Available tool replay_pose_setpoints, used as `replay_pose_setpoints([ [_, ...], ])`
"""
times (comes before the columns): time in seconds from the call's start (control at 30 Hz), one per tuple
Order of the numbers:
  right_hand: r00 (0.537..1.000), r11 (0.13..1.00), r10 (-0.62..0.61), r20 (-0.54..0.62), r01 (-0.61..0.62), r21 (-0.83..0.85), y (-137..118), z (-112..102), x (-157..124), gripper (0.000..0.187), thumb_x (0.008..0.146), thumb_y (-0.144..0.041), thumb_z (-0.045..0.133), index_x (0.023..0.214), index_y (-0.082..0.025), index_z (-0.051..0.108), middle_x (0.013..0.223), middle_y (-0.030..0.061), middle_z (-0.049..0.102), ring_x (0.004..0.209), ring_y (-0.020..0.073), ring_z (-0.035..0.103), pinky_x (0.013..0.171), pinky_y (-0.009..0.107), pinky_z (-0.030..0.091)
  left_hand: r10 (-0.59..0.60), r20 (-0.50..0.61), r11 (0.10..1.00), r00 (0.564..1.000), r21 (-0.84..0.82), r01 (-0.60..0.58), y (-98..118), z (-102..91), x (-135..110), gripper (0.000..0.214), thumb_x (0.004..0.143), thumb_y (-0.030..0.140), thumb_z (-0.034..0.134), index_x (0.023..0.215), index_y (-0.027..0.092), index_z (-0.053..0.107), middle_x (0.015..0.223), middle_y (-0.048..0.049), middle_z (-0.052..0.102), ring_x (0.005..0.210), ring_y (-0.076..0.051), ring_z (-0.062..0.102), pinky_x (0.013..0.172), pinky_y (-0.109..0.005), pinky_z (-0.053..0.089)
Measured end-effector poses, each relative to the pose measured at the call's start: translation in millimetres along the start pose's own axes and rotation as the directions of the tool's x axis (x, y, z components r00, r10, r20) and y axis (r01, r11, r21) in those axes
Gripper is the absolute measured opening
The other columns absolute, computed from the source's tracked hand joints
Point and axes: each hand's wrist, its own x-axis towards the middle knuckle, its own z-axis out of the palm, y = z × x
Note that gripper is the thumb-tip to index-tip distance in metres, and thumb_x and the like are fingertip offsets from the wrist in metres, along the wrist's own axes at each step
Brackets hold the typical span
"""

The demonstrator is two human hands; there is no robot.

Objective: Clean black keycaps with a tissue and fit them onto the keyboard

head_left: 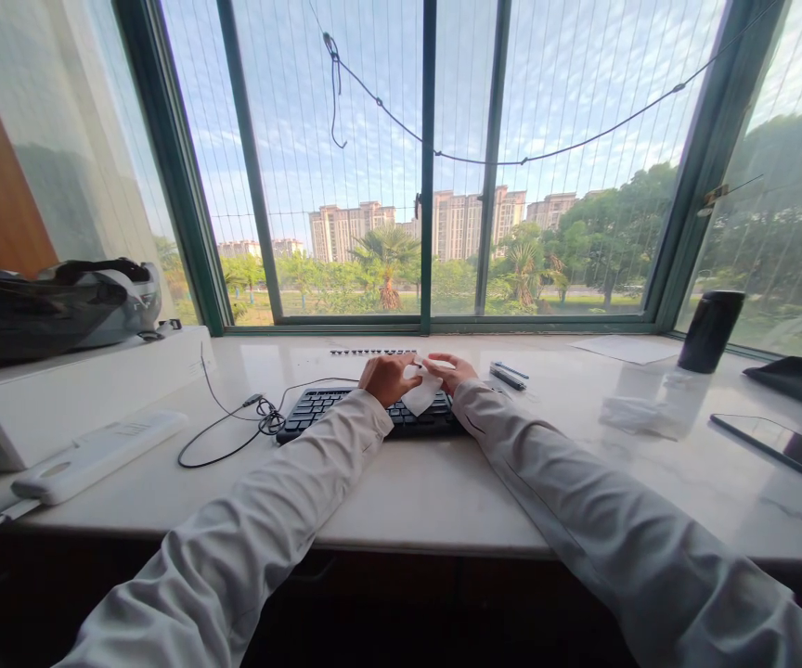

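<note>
A black keyboard [324, 408] lies on the white marble counter, partly covered by my hands and sleeves. Over its middle, my left hand [388, 377] is closed, thumb and fingers curled together around a small dark piece [418, 365] that may be a keycap. My right hand [451, 371] meets it from the right, its fingers bent round the upper edge of a white tissue [421, 397]. This crumpled tissue hangs between both hands, just above the keys. Behind them, a row of small black keycaps [366, 353] is lined up near the window; my left hand hides its right end.
A coiled black cable [268, 422] lies left of the keyboard, beside a white power strip [98, 455] and a white box [81, 399]. To the right are pens [509, 375], a clear plastic bag [641, 416], a black cylinder [711, 331] and a tablet [783, 450].
</note>
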Motion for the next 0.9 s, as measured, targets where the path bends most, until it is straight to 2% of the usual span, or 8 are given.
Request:
replay_pose_setpoints([
  [0.17, 0.998, 0.998, -0.028, 0.062, 0.031, -0.05, 4.5, -6.5, 6.6, 0.032, 0.061, -0.018, 0.079, 0.089, -0.013, 0.063, 0.064, 0.0028, 0.068, 0.06, 0.0148, 0.065, 0.058, 0.025, 0.052, 0.044, 0.014, 0.993, 0.999, -0.114, -0.042, -4.8, 2.2, -0.3, 0.029, 0.075, 0.03, 0.066, 0.104, 0.025, 0.067, 0.1, 0.0002, 0.072, 0.09, -0.018, 0.066, 0.079, -0.023, 0.047],
  [0.3, 0.992, 0.981, -0.035, 0.12, 0.058, -0.187, 5.5, -15.4, 10.0, 0.037, 0.055, -0.027, 0.083, 0.084, -0.013, 0.065, 0.069, 0.0039, 0.07, 0.062, 0.0152, 0.065, 0.063, 0.025, 0.052, 0.086, 0.061, 0.988, 0.994, -0.136, -0.077, -8.5, 3.3, -0.6, 0.025, 0.082, 0.032, 0.06, 0.105, 0.024, 0.068, 0.098, -0.0008, 0.073, 0.086, -0.016, 0.067, 0.079, -0.023, 0.048],
  [0.4, 0.989, 0.95, -0.07, 0.128, 0.105, -0.294, 2.8, -16.2, 5.5, 0.036, 0.055, -0.033, 0.083, 0.081, -0.014, 0.066, 0.07, 0.0033, 0.07, 0.065, 0.0146, 0.065, 0.067, 0.025, 0.051, 0.085, 0.048, 0.988, 0.995, -0.132, -0.078, -9.9, 4.6, -0.9, 0.025, 0.084, 0.034, 0.058, 0.104, 0.025, 0.069, 0.096, -0.0007, 0.073, 0.083, -0.016, 0.068, 0.079, -0.024, 0.048],
  [0.47, 0.99, 0.932, -0.079, 0.116, 0.115, -0.344, 1.3, -13.0, 1.4, 0.035, 0.058, -0.034, 0.082, 0.082, -0.014, 0.067, 0.07, 0.0033, 0.069, 0.066, 0.0151, 0.065, 0.066, 0.025, 0.051, 0.063, 0.031, 0.991, 0.998, -0.124, -0.058, -9.7, 5.5, -1.1, 0.026, 0.082, 0.035, 0.06, 0.104, 0.026, 0.07, 0.095, -0.0004, 0.073, 0.081, -0.017, 0.068, 0.078, -0.024, 0.048],
  [0.63, 0.993, 0.855, -0.115, -0.005, 0.096, -0.51, 3.0, -4.7, -0.7, 0.034, 0.068, -0.04, 0.073, 0.091, -0.016, 0.07, 0.074, 0.0058, 0.07, 0.072, 0.0184, 0.066, 0.07, 0.029, 0.052, -0.013, 0.007, 0.994, 1.0, -0.111, 0.014, -6.3, 5.2, -0.6, 0.028, 0.079, 0.039, 0.063, 0.104, 0.029, 0.07, 0.085, 0.0023, 0.074, 0.076, -0.018, 0.068, 0.074, -0.025, 0.049],
  [0.7, 0.992, 0.859, -0.125, -0.003, 0.106, -0.502, 4.0, -3.8, 1.6, 0.033, 0.069, -0.039, 0.073, 0.092, -0.016, 0.071, 0.077, 0.0061, 0.07, 0.076, 0.0188, 0.066, 0.074, 0.03, 0.052, -0.018, 0.002, 0.992, 1.0, -0.125, 0.018, -4.8, 4.0, 0.2, 0.027, 0.08, 0.039, 0.062, 0.104, 0.029, 0.069, 0.085, 0.0027, 0.074, 0.075, -0.017, 0.068, 0.074, -0.024, 0.049],
  [0.83, 0.997, 0.94, -0.07, -0.016, 0.06, -0.335, 5.8, -2.4, 7.2, 0.036, 0.07, -0.036, 0.073, 0.098, -0.013, 0.07, 0.08, 0.0067, 0.071, 0.073, 0.0178, 0.067, 0.072, 0.028, 0.053, -0.003, -0.011, 0.992, 1.0, -0.127, 0.001, -3.4, 1.6, 1.6, 0.025, 0.082, 0.041, 0.06, 0.101, 0.029, 0.07, 0.091, 0.0026, 0.074, 0.077, -0.017, 0.068, 0.074, -0.024, 0.049],
  [0.9, 0.997, 0.952, -0.07, -0.036, 0.056, -0.302, 7.4, -1.4, 9.7, 0.038, 0.07, -0.036, 0.073, 0.099, -0.013, 0.069, 0.08, 0.007, 0.071, 0.071, 0.0177, 0.067, 0.07, 0.028, 0.053, 0.006, -0.022, 0.995, 1.0, -0.103, -0.008, -3.5, 1.5, 1.9, 0.026, 0.082, 0.041, 0.059, 0.103, 0.029, 0.07, 0.092, 0.0031, 0.074, 0.078, -0.017, 0.069, 0.075, -0.024, 0.049],
])
